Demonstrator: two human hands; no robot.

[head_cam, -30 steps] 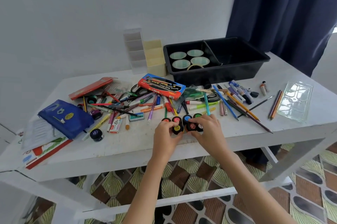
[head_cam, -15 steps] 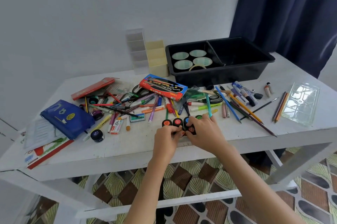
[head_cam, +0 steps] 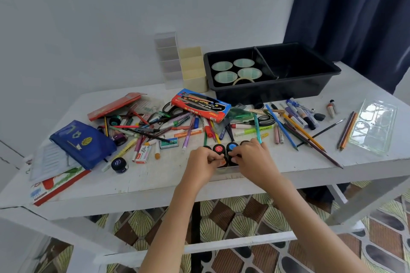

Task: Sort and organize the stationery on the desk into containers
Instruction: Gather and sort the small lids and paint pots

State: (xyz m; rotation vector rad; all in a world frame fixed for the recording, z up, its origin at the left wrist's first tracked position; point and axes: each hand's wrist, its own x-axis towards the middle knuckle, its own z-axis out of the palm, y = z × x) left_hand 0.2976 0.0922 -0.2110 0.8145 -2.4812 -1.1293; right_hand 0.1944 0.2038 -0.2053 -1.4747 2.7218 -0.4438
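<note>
Left hand (head_cam: 203, 161): curled round the paint pots (head_cam: 219, 148) at the table (head_cam: 155, 181) front edge.
Right hand (head_cam: 253, 158): gripped the same cluster — close beside the left.

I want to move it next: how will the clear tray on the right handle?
The clear tray looks thin and moulded, so probably light and bendy. It lies flat near the desk edge, so a careless push might slide it off.

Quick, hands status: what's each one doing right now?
Left hand: closed, pinching an orange-lidded paint pot.
Right hand: closed, gripping a black paint pot.
</note>
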